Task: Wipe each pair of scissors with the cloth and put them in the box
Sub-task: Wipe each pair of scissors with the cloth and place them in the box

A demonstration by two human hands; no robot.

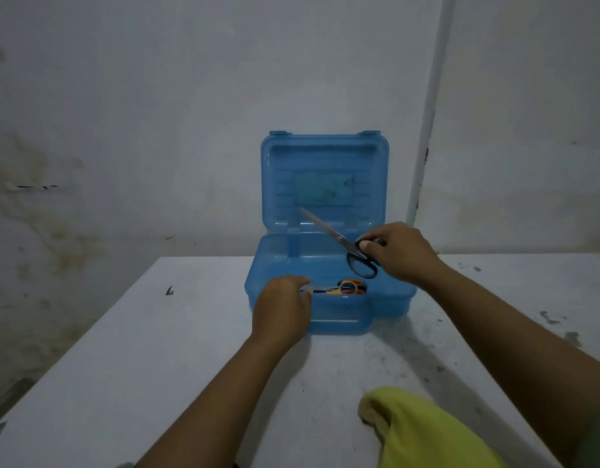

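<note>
No readable text, brand, number or sign anywhere. Only a pale greenish label [323,193] stuck inside the raised lid of the blue box [389,300], too blurred and dim to make out any print.

The box [329,298] stands open, its raised lid [325,177] walling off the back. Orange-handled scissors [349,288] lie inside; bare surface [140,349] spreads left, yellow cloth [420,430] blocks near right.
</note>
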